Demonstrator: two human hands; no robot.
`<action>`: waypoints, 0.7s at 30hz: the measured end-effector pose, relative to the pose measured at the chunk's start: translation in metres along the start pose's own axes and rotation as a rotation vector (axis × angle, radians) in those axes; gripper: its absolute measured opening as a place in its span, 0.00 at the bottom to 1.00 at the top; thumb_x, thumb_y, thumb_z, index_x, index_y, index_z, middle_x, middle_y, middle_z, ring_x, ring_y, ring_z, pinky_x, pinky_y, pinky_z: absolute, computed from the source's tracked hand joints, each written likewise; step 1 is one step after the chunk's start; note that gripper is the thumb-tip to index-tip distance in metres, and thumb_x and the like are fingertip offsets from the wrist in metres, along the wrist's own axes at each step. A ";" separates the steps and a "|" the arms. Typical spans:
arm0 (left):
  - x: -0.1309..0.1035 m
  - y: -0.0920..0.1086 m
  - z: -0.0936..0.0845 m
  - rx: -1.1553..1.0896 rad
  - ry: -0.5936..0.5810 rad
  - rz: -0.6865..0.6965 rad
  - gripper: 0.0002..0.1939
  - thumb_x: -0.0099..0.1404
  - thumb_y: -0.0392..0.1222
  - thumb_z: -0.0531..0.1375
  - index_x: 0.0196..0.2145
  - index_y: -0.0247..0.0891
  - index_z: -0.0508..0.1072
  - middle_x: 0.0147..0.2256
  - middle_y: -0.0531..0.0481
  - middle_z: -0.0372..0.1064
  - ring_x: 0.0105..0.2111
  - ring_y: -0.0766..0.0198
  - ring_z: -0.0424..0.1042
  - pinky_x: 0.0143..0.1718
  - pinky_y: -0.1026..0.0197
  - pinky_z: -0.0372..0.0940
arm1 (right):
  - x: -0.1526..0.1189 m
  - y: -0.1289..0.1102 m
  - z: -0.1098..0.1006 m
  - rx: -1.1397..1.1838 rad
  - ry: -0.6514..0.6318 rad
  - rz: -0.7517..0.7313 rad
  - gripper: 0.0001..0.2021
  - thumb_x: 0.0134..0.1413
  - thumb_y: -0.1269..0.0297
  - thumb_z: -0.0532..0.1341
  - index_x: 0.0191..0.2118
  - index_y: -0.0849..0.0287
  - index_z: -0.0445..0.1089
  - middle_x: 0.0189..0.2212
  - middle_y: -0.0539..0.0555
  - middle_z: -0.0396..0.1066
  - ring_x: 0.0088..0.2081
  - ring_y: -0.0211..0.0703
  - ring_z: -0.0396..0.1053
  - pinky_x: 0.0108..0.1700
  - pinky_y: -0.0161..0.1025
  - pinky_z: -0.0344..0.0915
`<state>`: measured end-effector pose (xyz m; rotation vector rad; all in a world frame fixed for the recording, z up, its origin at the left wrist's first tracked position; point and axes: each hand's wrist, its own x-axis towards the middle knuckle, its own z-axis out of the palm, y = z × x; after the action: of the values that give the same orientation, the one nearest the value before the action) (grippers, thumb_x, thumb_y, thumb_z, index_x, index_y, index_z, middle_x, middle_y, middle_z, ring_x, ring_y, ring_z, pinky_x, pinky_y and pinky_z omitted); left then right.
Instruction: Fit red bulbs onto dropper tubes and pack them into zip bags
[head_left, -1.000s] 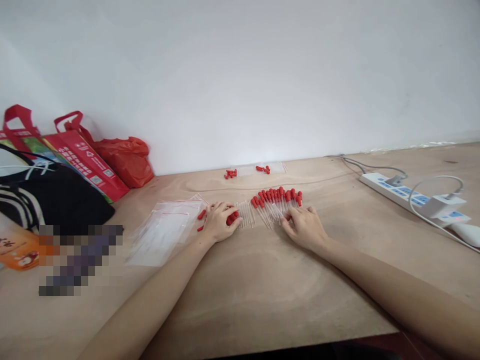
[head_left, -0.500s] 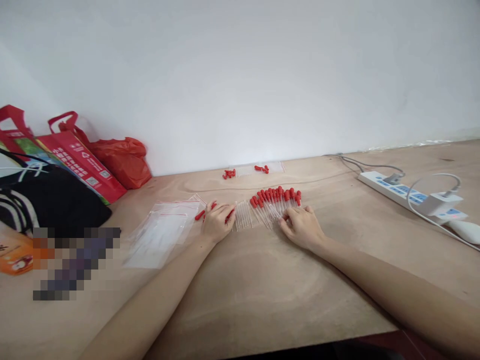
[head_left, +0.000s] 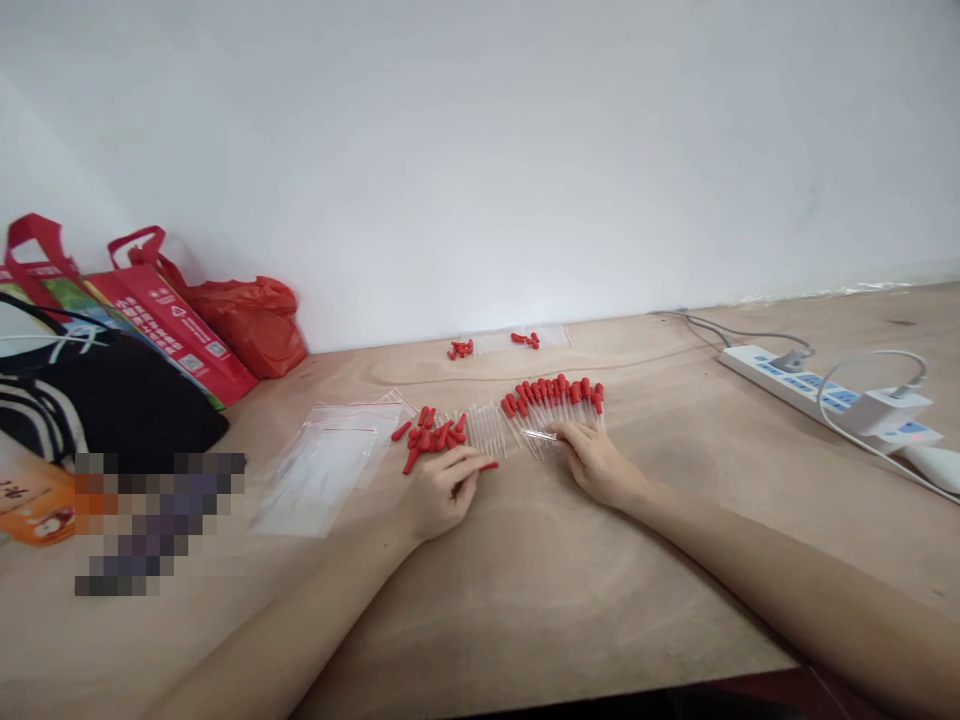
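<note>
Left hand (head_left: 442, 492): a single red bulb (head_left: 490, 465) is held at the fingertips, the grip narrow.
Right hand (head_left: 596, 462): a clear tube (head_left: 538, 434) is pinched, lying crosswise in front of the capped row.
Capped tubes (head_left: 559, 392): they are fanned side by side just beyond the right hand, red ends pointed toward the wall (head_left: 525, 150).
Bare tubes (head_left: 489, 428): they are laid roughly parallel between the loose bulbs (head_left: 433, 438) and the capped row; their count cannot be told.
Loose bulbs: they are heaped just beyond the left hand.
Clear bags (head_left: 319, 480): they are spread flat on the bench (head_left: 525, 590), left of the heap.
Back of bench: another clear bag (head_left: 556, 336) is seen near the wall, with two small red clusters (head_left: 461, 349) by it.
Left side: a black bag (head_left: 112, 395), a printed shopping bag (head_left: 172, 320) and a red plastic bag (head_left: 251, 320) are grouped together.
Right side: a white power strip (head_left: 799, 382) is placed, plugs inserted.
</note>
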<state>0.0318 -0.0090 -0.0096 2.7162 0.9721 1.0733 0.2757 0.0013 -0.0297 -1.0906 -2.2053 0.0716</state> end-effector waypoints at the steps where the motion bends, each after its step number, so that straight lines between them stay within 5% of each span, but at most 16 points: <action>1: -0.001 0.002 0.000 -0.014 -0.053 -0.011 0.12 0.61 0.34 0.50 0.38 0.38 0.71 0.35 0.48 0.69 0.30 0.69 0.69 0.30 0.67 0.65 | -0.001 -0.002 0.000 -0.022 -0.011 -0.017 0.13 0.54 0.76 0.44 0.43 0.62 0.59 0.34 0.56 0.67 0.33 0.41 0.63 0.38 0.39 0.54; 12: 0.003 0.004 0.005 0.054 -0.061 -0.115 0.09 0.62 0.38 0.51 0.33 0.36 0.71 0.30 0.49 0.61 0.31 0.66 0.63 0.33 0.63 0.63 | 0.002 -0.023 0.004 0.018 -0.105 -0.080 0.11 0.59 0.66 0.47 0.39 0.60 0.66 0.31 0.54 0.67 0.33 0.40 0.62 0.39 0.39 0.53; 21: 0.006 0.010 0.005 0.175 -0.075 -0.195 0.06 0.62 0.40 0.51 0.32 0.39 0.67 0.31 0.52 0.70 0.34 0.63 0.66 0.42 0.55 0.51 | 0.003 -0.027 0.005 0.059 -0.101 -0.103 0.11 0.58 0.67 0.47 0.38 0.60 0.66 0.31 0.54 0.67 0.34 0.39 0.62 0.40 0.39 0.51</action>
<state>0.0438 -0.0124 -0.0068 2.6980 1.3428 0.8846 0.2528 -0.0130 -0.0228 -0.9580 -2.3301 0.1486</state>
